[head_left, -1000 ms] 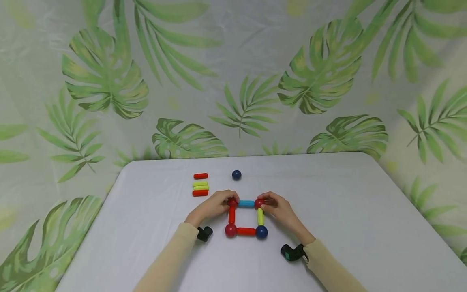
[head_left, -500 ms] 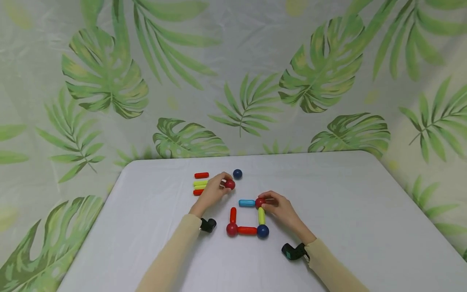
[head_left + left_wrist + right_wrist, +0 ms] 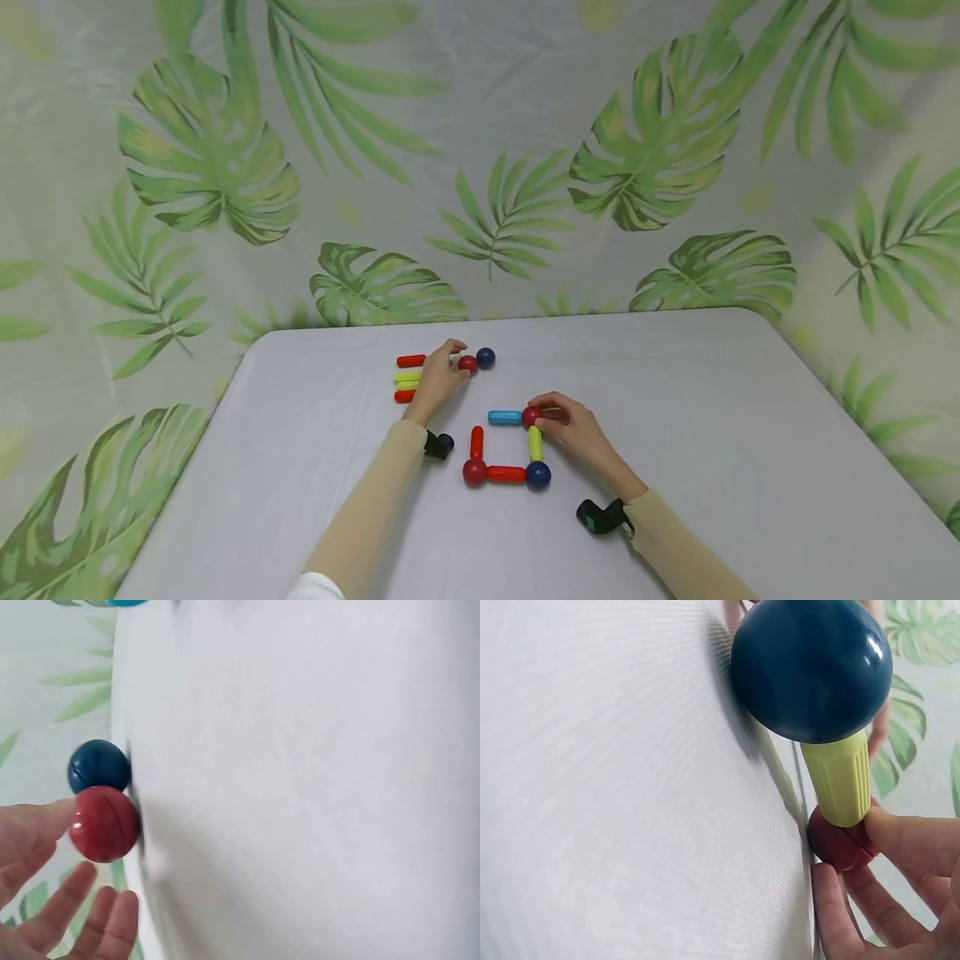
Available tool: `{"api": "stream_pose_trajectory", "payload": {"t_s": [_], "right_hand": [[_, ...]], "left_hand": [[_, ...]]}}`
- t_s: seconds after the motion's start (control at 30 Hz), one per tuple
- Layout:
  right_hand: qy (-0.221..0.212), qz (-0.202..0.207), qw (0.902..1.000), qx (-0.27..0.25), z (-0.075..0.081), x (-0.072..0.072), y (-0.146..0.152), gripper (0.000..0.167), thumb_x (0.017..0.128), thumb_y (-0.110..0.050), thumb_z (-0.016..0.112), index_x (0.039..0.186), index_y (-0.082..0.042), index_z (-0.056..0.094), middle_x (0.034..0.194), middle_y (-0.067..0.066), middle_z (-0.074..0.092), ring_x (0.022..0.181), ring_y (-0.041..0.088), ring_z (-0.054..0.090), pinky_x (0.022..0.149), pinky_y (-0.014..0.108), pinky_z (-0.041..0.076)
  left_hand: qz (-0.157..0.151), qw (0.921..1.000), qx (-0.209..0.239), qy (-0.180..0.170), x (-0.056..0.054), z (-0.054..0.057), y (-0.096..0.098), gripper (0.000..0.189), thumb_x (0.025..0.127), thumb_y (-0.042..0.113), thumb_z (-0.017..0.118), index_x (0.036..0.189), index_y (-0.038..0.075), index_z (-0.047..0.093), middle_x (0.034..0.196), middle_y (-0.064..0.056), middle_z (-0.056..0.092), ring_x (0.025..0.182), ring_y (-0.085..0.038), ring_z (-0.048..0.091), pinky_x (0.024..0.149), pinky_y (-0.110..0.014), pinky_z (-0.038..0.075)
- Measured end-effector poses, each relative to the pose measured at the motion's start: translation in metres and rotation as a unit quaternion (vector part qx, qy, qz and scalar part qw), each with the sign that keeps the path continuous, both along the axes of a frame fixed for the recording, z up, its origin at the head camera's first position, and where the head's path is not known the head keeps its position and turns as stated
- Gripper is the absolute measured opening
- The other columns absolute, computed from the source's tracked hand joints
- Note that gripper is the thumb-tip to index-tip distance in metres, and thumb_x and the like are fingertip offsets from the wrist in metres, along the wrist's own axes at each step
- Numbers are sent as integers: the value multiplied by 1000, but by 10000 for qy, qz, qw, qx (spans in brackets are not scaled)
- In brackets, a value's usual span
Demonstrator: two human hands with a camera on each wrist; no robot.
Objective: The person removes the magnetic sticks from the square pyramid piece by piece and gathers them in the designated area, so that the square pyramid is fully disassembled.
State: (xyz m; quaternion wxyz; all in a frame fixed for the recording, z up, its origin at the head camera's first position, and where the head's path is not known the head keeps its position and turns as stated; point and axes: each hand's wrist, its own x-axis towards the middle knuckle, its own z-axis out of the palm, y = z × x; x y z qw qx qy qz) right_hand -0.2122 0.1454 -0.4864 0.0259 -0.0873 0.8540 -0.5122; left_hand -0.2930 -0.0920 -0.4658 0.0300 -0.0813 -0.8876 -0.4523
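At the back of the table my left hand (image 3: pixel 438 379) is beside a red ball (image 3: pixel 467 364), which sits against a dark blue ball (image 3: pixel 486 357). In the left wrist view one digit touches the red ball (image 3: pixel 105 825) while the other fingers are spread apart from it. My right hand (image 3: pixel 576 429) pinches another red ball (image 3: pixel 532 417), a corner of a rod-and-ball shape. From that corner run a blue rod (image 3: pixel 505 417) and a yellow rod (image 3: pixel 535 444). The yellow rod reaches a front blue ball (image 3: pixel 537 476); a red rod (image 3: pixel 506 474) links this to a front red ball (image 3: pixel 475 472).
An upright red rod (image 3: pixel 477 442) extends back from the front red ball, its far end apart from the blue rod. Left of my left hand lie a loose red rod (image 3: pixel 410 361), yellow rods (image 3: pixel 407 379) and another red rod (image 3: pixel 405 397). A leaf-print cloth (image 3: pixel 495 225) hangs behind the table.
My left hand has taken the red ball off the shape's back left corner, carried it back to the loose blue ball and loosened its fingers. The right hand has stayed in place.
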Motion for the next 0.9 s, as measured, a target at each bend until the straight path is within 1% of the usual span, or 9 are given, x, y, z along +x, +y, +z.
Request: {"api": "stream_pose_trajectory", "payload": {"t_s": [0.07,0.13,0.2,0.27,0.37,0.53,0.63,0.8,0.9], "right_hand": [[-12,-6,10000,10,0,0,0,24,91,-3,63,114,-8,63,116,10,62,107,32,58,90,45,48],[-35,-21,10000,48,0,0,1,24,91,-4,63,115,-9,63,116,10,62,107,32,57,90,45,48],[-35,-5,10000,72,1,0,1,25,91,-5,63,116,-8,63,116,10,62,108,33,57,90,45,48],[-37,-2,10000,64,1,1,1,25,91,-6,63,116,-8,63,116,10,62,107,33,57,90,46,48],[-1,85,10000,11,2,0,1,26,91,-6,63,117,-7,63,116,11,62,107,33,57,90,47,48],[-6,147,9999,-7,0,-2,-1,26,91,-6,64,117,-7,63,116,11,62,107,33,57,91,46,48],[-30,114,9999,4,-1,-2,-1,26,91,-7,64,117,-8,63,116,10,62,107,32,57,91,46,48],[-55,17,10000,47,0,-2,-1,25,91,-6,63,115,-8,63,116,10,62,107,32,57,90,45,49],[-62,-14,10000,61,0,-1,1,25,91,-5,64,115,-8,63,117,11,62,107,32,58,90,45,49]], "left_hand": [[-244,9996,46,129,7,3,-1,32,87,0,66,119,3,58,117,-17,56,100,-31,54,88,-40,48],[-816,9966,7,75,16,5,-1,27,88,-1,65,115,3,59,110,-15,57,98,-29,55,86,-39,49],[-1619,9866,-98,-160,26,5,2,25,89,-2,63,114,4,60,109,-13,60,99,-27,56,87,-37,49],[-2299,9717,-311,-435,35,4,6,25,90,-1,61,114,6,60,111,-10,62,100,-24,57,89,-34,48],[-2624,9606,-760,-502,44,-1,14,26,89,1,63,113,9,60,109,-7,63,97,-20,57,87,-30,48],[-2172,9666,-1363,-35,52,-1,21,19,89,4,65,106,12,63,98,-4,62,88,-17,55,81,-28,49],[-1885,9729,-1337,115,54,4,15,16,89,6,66,104,11,66,96,-2,62,87,-17,55,79,-28,49],[-1216,9901,-683,173,59,7,-21,13,88,2,67,99,9,66,93,-1,63,85,-18,55,73,-28,50],[-600,9948,-744,354,62,4,-48,13,84,-2,70,95,6,67,92,-4,60,85,-19,55,73,-31,51]]}}
